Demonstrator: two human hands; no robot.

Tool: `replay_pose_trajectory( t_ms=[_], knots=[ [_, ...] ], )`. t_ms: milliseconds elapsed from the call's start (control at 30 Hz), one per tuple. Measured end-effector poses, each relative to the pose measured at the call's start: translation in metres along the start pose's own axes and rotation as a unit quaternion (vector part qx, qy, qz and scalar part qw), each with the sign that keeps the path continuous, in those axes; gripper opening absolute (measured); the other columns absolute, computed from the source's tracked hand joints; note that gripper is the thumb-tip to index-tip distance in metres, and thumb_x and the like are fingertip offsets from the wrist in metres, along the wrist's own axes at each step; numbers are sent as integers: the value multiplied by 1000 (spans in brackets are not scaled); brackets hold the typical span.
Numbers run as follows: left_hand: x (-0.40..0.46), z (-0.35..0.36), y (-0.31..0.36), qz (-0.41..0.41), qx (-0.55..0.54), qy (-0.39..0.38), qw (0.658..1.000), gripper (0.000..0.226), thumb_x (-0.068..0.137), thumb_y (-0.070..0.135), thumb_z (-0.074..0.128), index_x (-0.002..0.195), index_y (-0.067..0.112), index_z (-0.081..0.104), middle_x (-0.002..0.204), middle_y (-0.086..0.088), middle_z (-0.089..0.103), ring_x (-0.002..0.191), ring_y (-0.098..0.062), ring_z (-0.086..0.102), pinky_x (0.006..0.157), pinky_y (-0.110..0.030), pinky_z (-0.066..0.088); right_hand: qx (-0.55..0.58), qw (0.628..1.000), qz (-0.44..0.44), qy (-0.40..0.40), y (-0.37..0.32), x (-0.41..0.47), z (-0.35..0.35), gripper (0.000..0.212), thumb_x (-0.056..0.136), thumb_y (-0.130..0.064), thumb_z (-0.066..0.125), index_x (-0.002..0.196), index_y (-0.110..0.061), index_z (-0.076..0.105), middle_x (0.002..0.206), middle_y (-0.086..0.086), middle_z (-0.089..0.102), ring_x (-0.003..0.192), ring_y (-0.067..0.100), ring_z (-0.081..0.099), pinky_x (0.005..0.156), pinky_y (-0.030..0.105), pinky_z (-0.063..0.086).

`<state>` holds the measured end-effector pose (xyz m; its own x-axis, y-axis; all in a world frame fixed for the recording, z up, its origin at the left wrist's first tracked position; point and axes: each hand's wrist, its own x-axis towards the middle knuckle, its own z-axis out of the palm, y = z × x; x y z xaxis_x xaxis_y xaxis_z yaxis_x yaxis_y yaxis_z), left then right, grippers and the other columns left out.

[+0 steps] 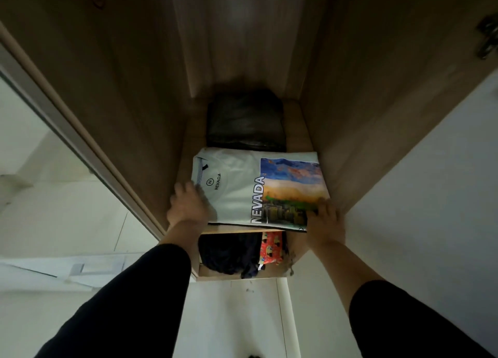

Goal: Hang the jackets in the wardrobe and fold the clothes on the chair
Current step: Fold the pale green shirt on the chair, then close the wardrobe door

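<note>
The folded T-shirt (242,187) lies on the wardrobe shelf (299,120), gripped at each near corner between 2 hands, left (188,205) and right (326,218).

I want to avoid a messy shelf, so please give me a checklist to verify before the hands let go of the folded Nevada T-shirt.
1. T-shirt stays folded flat: ok.
2. T-shirt lies fully on the shelf: not ok, its front edge overhangs slightly at the right corner.
3. Left hand is on the collar side, right hand on the print corner: ok.
4. Dark folded garment behind leaves room to push further: cannot tell.
5. Clothes on the lower shelf stay clear of the T-shirt: ok.
</note>
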<state>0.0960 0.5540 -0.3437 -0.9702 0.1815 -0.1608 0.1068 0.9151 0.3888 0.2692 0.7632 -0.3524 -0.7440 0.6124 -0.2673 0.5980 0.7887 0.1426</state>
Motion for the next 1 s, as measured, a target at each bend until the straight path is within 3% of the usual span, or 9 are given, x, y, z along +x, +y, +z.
replay_pose_trajectory(
  t_ms=[200,367,533,667,800,900,1000],
  knots=[
    [-68,-36,26,94,-20,-61,993,55,89,17,47,142,15,32,145,-7,24,129,-31,36,104,-45,39,57,995,-14,81,13,-75,-44,47,87,-22,48,134,-27,47,149,5,24,141,25,13,116,45,12],
    [-154,-73,50,176,-63,-83,979,47,89,14,47,135,18,40,140,-2,27,119,-25,47,96,-40,44,67,987,7,147,32,-172,-85,46,89,-20,49,134,-27,47,151,4,26,144,22,12,116,43,12],
    [-238,-127,84,251,-69,-74,963,42,89,13,46,131,17,47,136,-4,32,113,-27,51,94,-37,44,86,962,26,256,72,-275,-160,41,89,-17,46,128,-26,55,146,5,35,137,23,26,107,35,23],
    [-307,-162,126,332,-110,-77,934,37,93,14,44,130,18,48,137,-3,32,113,-25,52,91,-30,42,95,924,19,370,104,-347,-222,36,87,-11,48,119,-18,64,138,8,44,128,28,37,103,37,34],
    [-373,-187,167,405,-140,-85,899,38,95,20,44,133,24,44,140,2,29,112,-22,54,95,-39,47,99,880,2,465,128,-406,-273,31,86,-5,50,109,-12,69,130,11,51,121,30,44,93,37,44],
    [-422,-199,191,451,-193,-103,865,38,98,27,42,135,25,40,142,5,29,115,-18,52,100,-39,44,83,825,-4,559,140,-445,-294,25,74,-1,60,94,-10,73,117,15,59,111,36,53,85,46,50],
    [-463,-196,211,480,-266,-125,827,38,96,43,42,132,34,41,136,11,40,116,-11,51,101,-38,45,56,764,33,641,151,-478,-296,39,70,-4,54,105,-17,67,128,15,51,120,36,45,97,48,42]
  ],
)
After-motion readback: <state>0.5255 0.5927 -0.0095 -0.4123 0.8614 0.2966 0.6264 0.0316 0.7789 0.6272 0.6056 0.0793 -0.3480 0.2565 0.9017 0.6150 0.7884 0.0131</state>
